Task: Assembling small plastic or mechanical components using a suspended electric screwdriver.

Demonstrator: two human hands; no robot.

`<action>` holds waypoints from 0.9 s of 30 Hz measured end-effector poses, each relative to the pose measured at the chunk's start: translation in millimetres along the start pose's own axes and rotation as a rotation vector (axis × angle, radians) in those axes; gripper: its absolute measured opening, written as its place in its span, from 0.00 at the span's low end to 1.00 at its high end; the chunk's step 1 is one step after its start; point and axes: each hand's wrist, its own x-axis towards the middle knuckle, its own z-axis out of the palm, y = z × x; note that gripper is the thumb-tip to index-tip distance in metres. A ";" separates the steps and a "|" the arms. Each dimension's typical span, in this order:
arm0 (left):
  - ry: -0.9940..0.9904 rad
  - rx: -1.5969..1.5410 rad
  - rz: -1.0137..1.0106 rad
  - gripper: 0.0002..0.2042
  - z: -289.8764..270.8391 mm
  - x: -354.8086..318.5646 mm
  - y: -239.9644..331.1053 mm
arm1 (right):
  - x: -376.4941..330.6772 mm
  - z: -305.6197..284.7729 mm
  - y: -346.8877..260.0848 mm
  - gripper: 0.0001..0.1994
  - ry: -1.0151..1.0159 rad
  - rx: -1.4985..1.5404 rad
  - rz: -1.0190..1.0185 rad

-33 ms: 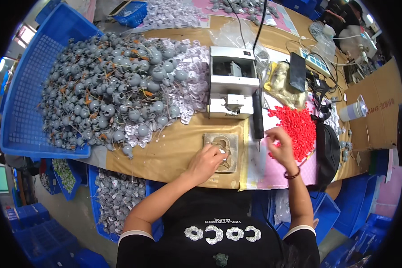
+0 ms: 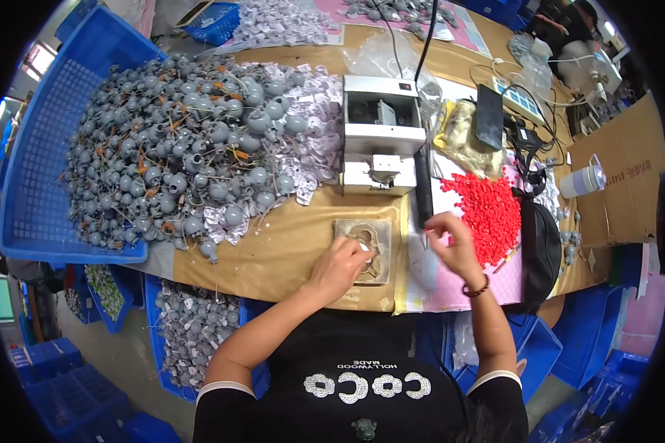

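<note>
My left hand [image 2: 338, 267] is closed over a clear, square fixture block [image 2: 377, 273] with a shaped recess. Its fingertips press on a small white part [image 2: 365, 248] in that recess. To the right, my right hand [image 2: 455, 247] is raised with thumb and fingers pinched together; whatever sits between them is too small to make out. Just beyond those fingertips is a black electric screwdriver [image 2: 423, 193], its thin tip pointing toward me. A heap of small red plastic parts [image 2: 493, 218] lies beside my right hand.
A blue crate [image 2: 41, 162] tips out a large pile of grey ball-shaped parts [image 2: 177, 148] at left. White parts [image 2: 314, 133] lie beside it. A white-and-grey machine [image 2: 380, 136] stands behind the block. Right are a phone [image 2: 489, 118], a black pouch [image 2: 541, 251] and a bottle [image 2: 584, 181].
My right hand has moved left, away from the red heap and toward the screwdriver's tip. My left hand stays on the fixture block. The whole view has shifted slightly.
</note>
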 end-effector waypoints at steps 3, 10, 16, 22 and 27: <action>0.034 -0.021 -0.091 0.17 11.0 3.5 -4.8 | 1.0 43.2 -18.4 0.09 -0.100 0.050 -0.175; 0.089 -0.122 -0.222 0.26 -21.9 17.0 -9.5 | 7.3 101.8 -24.5 0.11 -0.182 -0.281 -0.496; 0.655 0.194 -0.160 0.24 -121.2 89.3 -21.4 | 0.9 101.7 -32.2 0.12 -0.157 -0.363 -0.542; 0.678 0.049 -0.395 0.20 -153.1 131.9 -69.8 | -1.4 104.7 -32.3 0.15 -0.182 -0.355 -0.543; 0.616 -0.357 -0.234 0.11 -166.0 124.7 14.8 | 1.7 93.7 -33.8 0.15 -0.095 -0.152 -0.366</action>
